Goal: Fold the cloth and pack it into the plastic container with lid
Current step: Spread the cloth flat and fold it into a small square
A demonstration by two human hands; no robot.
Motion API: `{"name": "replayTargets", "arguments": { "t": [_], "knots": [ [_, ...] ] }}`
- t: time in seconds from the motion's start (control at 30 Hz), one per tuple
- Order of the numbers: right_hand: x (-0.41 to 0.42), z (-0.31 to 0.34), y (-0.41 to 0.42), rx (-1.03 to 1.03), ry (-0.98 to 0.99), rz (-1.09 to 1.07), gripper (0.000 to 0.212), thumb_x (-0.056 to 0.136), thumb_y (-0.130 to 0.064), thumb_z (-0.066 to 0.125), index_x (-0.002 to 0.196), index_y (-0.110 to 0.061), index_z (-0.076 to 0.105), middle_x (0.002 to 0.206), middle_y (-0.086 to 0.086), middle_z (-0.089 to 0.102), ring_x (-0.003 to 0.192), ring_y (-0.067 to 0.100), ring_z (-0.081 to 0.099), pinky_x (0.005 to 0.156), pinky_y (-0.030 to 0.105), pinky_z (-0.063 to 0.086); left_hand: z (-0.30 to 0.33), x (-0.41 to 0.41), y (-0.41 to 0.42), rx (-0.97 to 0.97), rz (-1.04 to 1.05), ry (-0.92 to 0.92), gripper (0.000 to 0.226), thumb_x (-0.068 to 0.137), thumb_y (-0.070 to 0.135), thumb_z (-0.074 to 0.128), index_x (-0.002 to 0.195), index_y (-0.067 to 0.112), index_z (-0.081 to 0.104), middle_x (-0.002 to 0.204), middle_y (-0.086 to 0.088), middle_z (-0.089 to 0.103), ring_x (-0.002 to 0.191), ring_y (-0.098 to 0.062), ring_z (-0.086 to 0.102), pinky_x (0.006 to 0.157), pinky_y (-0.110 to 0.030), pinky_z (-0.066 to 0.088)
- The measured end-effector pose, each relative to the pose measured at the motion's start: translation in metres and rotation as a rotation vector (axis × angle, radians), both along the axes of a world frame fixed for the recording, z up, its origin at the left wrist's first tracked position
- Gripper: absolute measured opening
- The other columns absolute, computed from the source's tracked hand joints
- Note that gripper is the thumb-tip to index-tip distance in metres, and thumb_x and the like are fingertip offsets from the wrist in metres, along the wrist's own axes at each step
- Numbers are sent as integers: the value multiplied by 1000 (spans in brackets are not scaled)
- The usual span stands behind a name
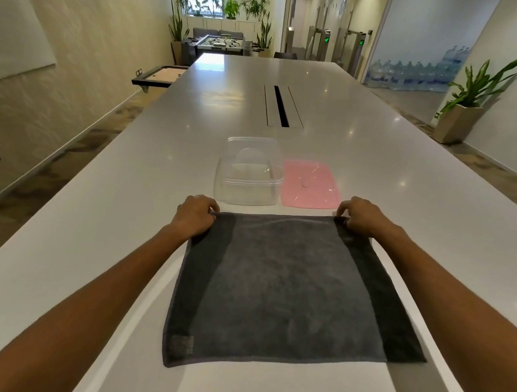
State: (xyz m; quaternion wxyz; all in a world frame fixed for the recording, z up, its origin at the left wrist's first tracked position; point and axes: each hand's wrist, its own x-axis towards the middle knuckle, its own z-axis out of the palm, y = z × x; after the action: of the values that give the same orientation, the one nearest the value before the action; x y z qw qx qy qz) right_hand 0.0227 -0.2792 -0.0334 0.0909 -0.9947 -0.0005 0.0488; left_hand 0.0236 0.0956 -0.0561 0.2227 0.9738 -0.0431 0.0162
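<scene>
A dark grey cloth [289, 290] lies spread flat on the white table, with a small tag at its near left corner. My left hand [195, 215] pinches the cloth's far left corner. My right hand [360, 217] pinches its far right corner. Just beyond the cloth's far edge stands a clear plastic container [249, 178], upright and empty. To the right of the container, a pink lid [310, 184] lies flat on the table.
The long white table [134, 191] stretches far ahead, with a cable slot [281, 106] in its middle beyond the container. A potted plant [472, 94] stands on the floor at right. A foosball table [220, 43] is at the far end.
</scene>
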Motion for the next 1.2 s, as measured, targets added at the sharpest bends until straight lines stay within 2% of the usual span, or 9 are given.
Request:
{"name": "replayTargets", "arguments": {
  "t": [0.1,0.2,0.33,0.47,0.67,0.8,0.87,1.03,1.2],
  "knots": [
    [1,8,1,-19,-50,-8,10,80,-12,69,87,-19,66,106,5,55,85,17,52,75,27,43,5,0,1,-45,7,-36,12,83,5,64,90,12,70,101,-10,62,87,-20,56,80,-28,48],
    [-7,18,2,-8,-168,29,12,77,-14,70,78,-21,60,97,3,58,82,20,56,74,30,49,13,-5,4,-107,28,-111,9,81,5,65,81,14,68,93,-8,62,83,-22,58,74,-26,44],
    [-17,23,-2,56,-262,52,14,77,-6,65,85,-17,63,92,7,66,78,22,58,69,31,46,25,-15,15,-159,11,-149,6,80,11,67,84,14,70,90,-5,69,78,-15,57,72,-26,42],
    [-32,25,-11,80,-274,104,24,82,-2,64,102,-15,70,97,7,65,83,20,55,74,31,46,36,-30,25,-142,-51,-194,9,80,14,70,88,13,73,87,-5,70,77,-16,59,72,-25,44],
    [-66,26,-25,97,-353,136,18,82,-4,68,95,-14,74,92,1,61,80,18,52,68,28,38,43,-63,37,-130,-137,-256,11,81,12,71,91,10,72,86,-4,67,77,-17,60,71,-21,46],
    [-90,24,-27,63,-381,176,17,80,-4,71,91,-15,76,94,6,66,76,15,51,65,25,37,45,-86,41,-90,-204,-292,11,79,10,73,90,10,73,84,-2,66,72,-14,60,65,-14,44],
    [-102,21,-26,68,-393,203,17,78,-3,73,89,-15,77,91,7,68,72,16,52,63,27,40,45,-98,42,-53,-264,-299,11,78,10,74,89,11,74,84,-2,67,71,-15,60,63,-16,45],
    [-127,11,-27,89,-418,235,17,74,-1,76,87,-12,77,86,9,70,69,16,49,72,46,47,36,-125,46,19,-343,-295,11,78,12,74,89,11,74,84,-2,67,74,-15,57,62,-28,48],
    [-142,-4,-30,67,-361,218,19,70,1,78,83,-14,79,83,10,70,72,32,61,78,50,45,25,-138,47,48,-375,-271,9,76,12,77,84,11,74,82,-3,67,75,-19,59,61,-30,45]
  ]
}}
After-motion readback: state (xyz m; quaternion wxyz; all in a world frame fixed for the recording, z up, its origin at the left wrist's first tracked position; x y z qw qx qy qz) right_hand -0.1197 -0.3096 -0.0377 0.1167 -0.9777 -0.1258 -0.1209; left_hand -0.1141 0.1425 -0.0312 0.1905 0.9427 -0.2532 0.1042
